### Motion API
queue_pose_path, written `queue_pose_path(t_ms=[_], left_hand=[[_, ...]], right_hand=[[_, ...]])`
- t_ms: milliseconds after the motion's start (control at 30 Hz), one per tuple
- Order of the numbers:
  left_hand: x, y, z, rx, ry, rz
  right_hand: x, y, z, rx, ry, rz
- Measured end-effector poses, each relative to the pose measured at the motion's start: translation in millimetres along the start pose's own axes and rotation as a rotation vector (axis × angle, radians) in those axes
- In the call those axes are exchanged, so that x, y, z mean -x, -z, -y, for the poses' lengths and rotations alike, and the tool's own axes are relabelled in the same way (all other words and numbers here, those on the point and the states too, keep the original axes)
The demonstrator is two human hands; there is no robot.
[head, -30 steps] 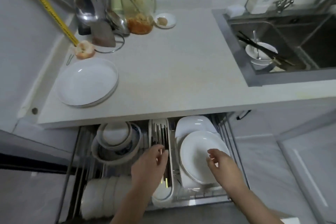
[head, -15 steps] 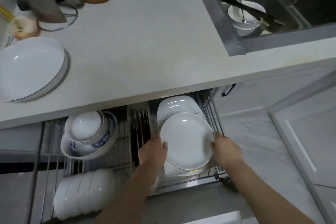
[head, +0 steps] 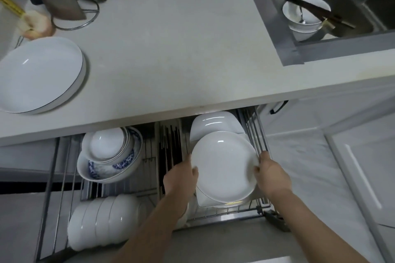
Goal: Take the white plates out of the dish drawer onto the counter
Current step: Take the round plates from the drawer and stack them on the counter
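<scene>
White plates: one round plate (head: 222,166) in the dish drawer (head: 259,205) above others stacked there, one large plate (head: 38,72) on the counter (head: 171,49); left hand (head: 180,177) and right hand (head: 272,174) clasp the round plate's opposite edges

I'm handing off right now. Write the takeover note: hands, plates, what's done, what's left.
Left hand: gripping the left rim of the top plate in the drawer.
Right hand: gripping the same plate's right rim.
Plates: the held plate sits on a stack in the drawer's right rack, with a squarish dish behind it. One large plate already rests on the counter, at the left.
Done: both hands are on the top plate.
Left: lift it onto the counter, then take out the plates beneath; how many cannot be told. The bowls on the left side of the drawer are not part of the job.
</scene>
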State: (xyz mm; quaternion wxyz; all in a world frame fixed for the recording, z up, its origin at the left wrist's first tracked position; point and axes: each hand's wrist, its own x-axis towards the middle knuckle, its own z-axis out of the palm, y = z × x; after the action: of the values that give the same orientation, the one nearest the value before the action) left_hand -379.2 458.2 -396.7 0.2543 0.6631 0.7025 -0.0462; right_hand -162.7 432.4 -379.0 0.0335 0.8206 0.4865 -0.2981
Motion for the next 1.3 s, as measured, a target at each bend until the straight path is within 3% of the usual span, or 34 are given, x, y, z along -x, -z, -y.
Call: queue_pose_path(t_ms=[500, 700, 1067, 1300], left_hand=[[70, 67, 50, 0.262, 0.129, -0.204], [101, 107, 76, 0.308, 0.166, -0.376], [101, 212, 125, 0.353, 0.183, -0.757], [49, 284, 171, 0.36, 0.313, -0.754]], right_hand=[[74, 28, 45, -0.335, 0.265, -0.104], [97, 44, 83, -0.4, 0.431, -0.093], [104, 72, 199, -0.417, 0.741, -0.185], [85, 92, 298, -0.319, 0.82, -0.277]])
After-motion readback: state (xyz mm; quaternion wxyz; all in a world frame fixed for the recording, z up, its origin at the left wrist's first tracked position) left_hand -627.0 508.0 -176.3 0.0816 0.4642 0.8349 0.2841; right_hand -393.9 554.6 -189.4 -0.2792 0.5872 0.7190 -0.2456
